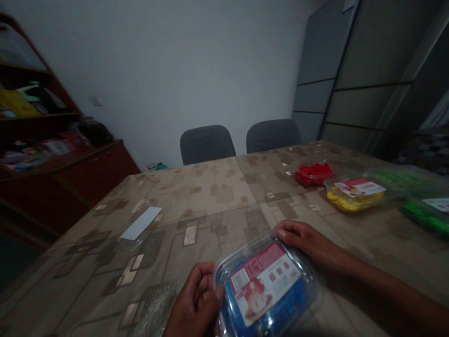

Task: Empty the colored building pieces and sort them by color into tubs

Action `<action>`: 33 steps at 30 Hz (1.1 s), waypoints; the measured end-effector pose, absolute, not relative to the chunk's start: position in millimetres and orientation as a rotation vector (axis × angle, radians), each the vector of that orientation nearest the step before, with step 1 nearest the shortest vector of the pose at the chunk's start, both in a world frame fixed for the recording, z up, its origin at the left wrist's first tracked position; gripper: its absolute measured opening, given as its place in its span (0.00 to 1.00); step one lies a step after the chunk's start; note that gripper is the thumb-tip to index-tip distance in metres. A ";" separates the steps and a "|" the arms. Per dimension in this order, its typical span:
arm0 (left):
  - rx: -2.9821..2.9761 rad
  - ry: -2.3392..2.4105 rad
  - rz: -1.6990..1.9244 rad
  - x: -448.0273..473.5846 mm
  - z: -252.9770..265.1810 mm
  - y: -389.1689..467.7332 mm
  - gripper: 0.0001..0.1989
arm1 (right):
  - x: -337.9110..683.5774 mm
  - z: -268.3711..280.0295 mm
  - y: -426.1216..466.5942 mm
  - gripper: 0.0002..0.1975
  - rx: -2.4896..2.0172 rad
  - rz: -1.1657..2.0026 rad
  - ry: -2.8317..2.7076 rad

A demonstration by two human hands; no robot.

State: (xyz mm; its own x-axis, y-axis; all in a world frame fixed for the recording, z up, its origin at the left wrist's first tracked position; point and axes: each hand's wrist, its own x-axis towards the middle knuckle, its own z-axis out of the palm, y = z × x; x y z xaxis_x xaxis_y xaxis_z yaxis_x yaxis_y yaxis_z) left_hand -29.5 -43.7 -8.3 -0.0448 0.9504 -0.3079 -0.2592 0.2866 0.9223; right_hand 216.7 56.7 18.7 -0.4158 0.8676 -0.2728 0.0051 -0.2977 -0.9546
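A clear plastic container (264, 285) with blue pieces inside and a red-and-white label on its lid is tilted in front of me, near the table's front edge. My left hand (199, 299) is closed on its left side, thumb over the edge. At the far right corner, my right hand (298, 236) has its fingers curled on the rim. The lid looks closed. What the blue pieces are, I cannot make out through the plastic.
On the right stand an open-looking tub of red pieces (314, 174), a labelled tub of yellow pieces (356, 196) and green-filled tubs (426, 217). A clear lid with a white label (142, 223) lies left on the patterned tablecloth (210, 196). Two grey chairs (207, 144) stand behind.
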 end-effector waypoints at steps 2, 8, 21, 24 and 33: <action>0.795 1.217 1.153 -29.8 -6.9 -43.5 0.26 | 216.7 18.9 56.5 0.23 -1.141 1.778 -1.329; 0.767 1.195 1.175 -28.5 -7.0 -44.1 0.24 | 216.2 19.4 57.6 0.22 -1.138 1.726 -1.385; 0.784 1.163 1.115 -27.8 -14.2 -42.1 0.26 | 232.8 33.9 74.8 0.14 -1.143 0.833 -2.013; 0.751 1.232 1.184 -29.7 -8.5 -38.8 0.27 | 232.0 41.7 79.0 0.14 -1.075 0.634 -2.142; 1.000 1.408 1.291 -29.0 41.5 -22.9 0.19 | 196.8 68.9 76.6 0.12 -0.754 0.363 -2.359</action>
